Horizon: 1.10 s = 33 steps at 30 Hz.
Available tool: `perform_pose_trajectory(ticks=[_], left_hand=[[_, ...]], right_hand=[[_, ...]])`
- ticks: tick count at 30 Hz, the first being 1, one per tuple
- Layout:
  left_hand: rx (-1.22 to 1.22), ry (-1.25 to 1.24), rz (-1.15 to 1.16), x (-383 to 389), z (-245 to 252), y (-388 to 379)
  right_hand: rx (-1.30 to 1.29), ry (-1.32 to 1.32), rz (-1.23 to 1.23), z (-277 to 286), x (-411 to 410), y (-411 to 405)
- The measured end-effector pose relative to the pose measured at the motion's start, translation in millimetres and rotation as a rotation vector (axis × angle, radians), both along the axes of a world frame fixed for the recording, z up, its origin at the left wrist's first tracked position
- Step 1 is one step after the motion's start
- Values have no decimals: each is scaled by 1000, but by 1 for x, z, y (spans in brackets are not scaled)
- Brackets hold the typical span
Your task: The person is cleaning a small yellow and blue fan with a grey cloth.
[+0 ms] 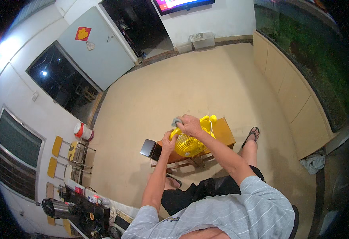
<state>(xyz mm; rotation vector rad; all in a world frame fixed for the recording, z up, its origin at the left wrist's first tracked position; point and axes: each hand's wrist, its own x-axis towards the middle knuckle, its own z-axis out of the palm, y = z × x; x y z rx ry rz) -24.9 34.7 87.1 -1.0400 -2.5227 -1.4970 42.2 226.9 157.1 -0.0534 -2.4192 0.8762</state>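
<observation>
A yellow plastic fan with a slatted grille [189, 145] lies tilted on a small wooden bench [226, 131] in front of my knees. My left hand [169, 142] grips the fan's rim on its left side. Above the rim, my right hand [189, 125] has its fingers closed on a crumpled grey cloth [177, 121]. A white cord [211, 127] runs over the fan's yellow base at the right. At the bench's left end stands a dark box-like container [151, 149], close to my left forearm.
A side table with a steel air pot [56, 208] and small items is at the lower left. Chairs [73, 151] line the left wall. A large aquarium on a wooden cabinet [291, 89] runs along the right. Plastic bins [203, 41] sit by the far wall.
</observation>
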Motion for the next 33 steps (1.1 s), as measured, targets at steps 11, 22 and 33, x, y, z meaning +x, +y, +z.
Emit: perform_pose_trajectory(ticks=[11,22,33], left_hand=[[58,-22,-10,13,18,-9],[-249,126,-78,-4,69,18],[-268,271,8,-18,71,75]], right_hand=[[94,78,107,13,7,-41],[60,313,16,24,12,-33],[-90,259,-77,2,-10,29]])
